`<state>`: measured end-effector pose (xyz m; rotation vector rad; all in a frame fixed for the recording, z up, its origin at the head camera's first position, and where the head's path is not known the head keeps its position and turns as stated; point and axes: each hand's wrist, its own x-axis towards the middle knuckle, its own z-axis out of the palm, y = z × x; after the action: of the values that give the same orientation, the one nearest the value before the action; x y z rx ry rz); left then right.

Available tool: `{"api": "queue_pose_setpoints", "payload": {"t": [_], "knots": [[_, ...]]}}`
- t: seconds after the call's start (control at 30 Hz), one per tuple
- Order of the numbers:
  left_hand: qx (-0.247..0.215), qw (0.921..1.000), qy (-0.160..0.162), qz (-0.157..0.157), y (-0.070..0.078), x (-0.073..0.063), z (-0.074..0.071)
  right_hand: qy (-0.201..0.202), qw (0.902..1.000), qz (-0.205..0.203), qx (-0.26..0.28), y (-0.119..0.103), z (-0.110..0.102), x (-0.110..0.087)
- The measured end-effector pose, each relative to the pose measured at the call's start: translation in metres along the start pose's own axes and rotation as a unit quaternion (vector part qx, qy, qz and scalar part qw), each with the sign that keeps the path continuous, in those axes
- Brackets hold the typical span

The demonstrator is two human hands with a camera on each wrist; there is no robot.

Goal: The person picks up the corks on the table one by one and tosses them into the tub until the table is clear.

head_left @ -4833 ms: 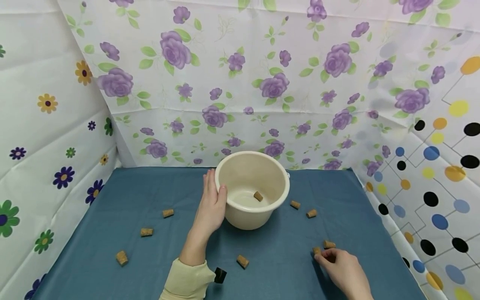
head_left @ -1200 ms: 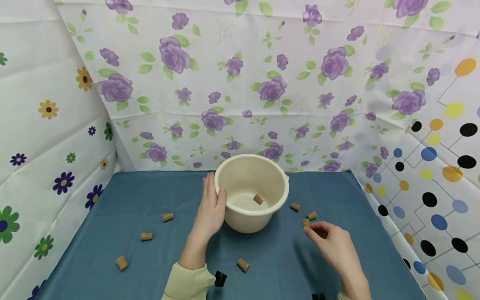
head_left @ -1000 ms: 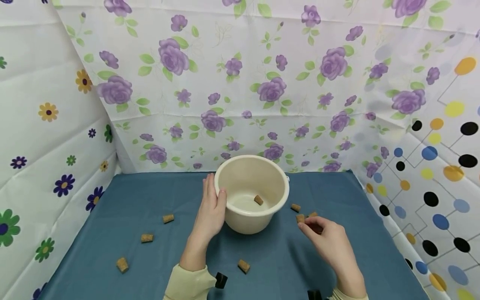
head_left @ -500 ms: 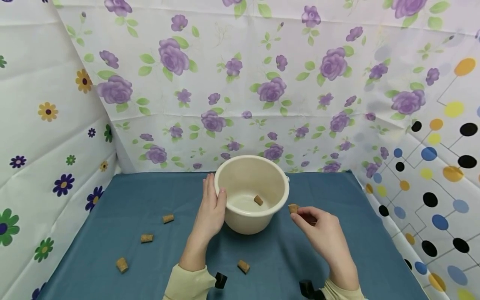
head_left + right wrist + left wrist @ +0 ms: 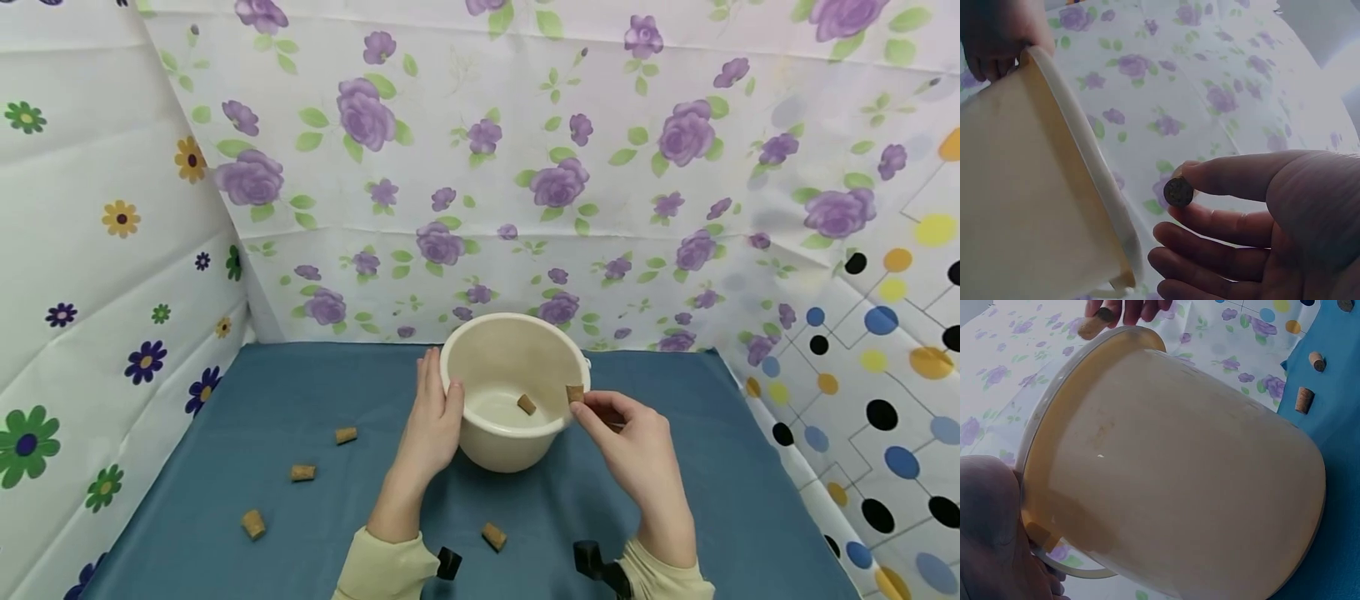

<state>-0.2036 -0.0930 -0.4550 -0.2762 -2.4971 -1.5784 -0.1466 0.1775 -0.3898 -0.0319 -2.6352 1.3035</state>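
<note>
A cream bucket [image 5: 502,450] stands upright at mid-table, one cork [image 5: 527,404] lying on its bottom. My left hand [image 5: 429,425] rests along the bucket's left side, fingers straight and thumb at the rim. Between thumb and index finger, my right hand [image 5: 636,450] pinches a second cork [image 5: 574,394]; it overlaps the bucket's right rim in the head view. The right wrist view shows that held cork [image 5: 1179,191] end-on, a gap between it and the rim. The other right fingers are loosely bent and hold nothing.
On the blue cloth [image 5: 315,383] lie more corks: three to the left, one [image 5: 493,536] in front of the bucket. To the bucket's right, the left wrist view has several, including one cork [image 5: 1304,400]; my right hand hides these in the head view. Patterned sheets [image 5: 480,92] surround the table.
My right hand has carried its cork from the right front of the cloth up and leftward to the bucket's rim. The left hand keeps its place on the bucket. The head view has shifted slightly.
</note>
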Motion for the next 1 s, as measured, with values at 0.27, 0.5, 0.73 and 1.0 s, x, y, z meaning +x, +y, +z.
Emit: {"api": "queue_pose_setpoints", "payload": {"t": [0.27, 0.5, 0.73, 1.0], "knots": [[0.0, 1.0, 0.0, -0.007, 0.0, 0.0, -0.001, 0.041, 0.998, -0.035, 0.033, -0.005, 0.016, 0.006], [0.005, 1.0, 0.0, -0.005, 0.001, -0.001, 0.0, 0.072, 0.9918, -0.074, 0.077, -0.007, 0.033, 0.012], [0.008, 0.9999, 0.006, -0.002, 0.002, 0.0, 0.003, 0.065, 0.991, -0.086, 0.079, -0.007, 0.035, 0.012], [0.008, 0.9999, 0.006, -0.005, 0.0, -0.002, 0.003, 0.063, 0.9904, -0.101, 0.071, -0.007, 0.038, 0.01]]}}
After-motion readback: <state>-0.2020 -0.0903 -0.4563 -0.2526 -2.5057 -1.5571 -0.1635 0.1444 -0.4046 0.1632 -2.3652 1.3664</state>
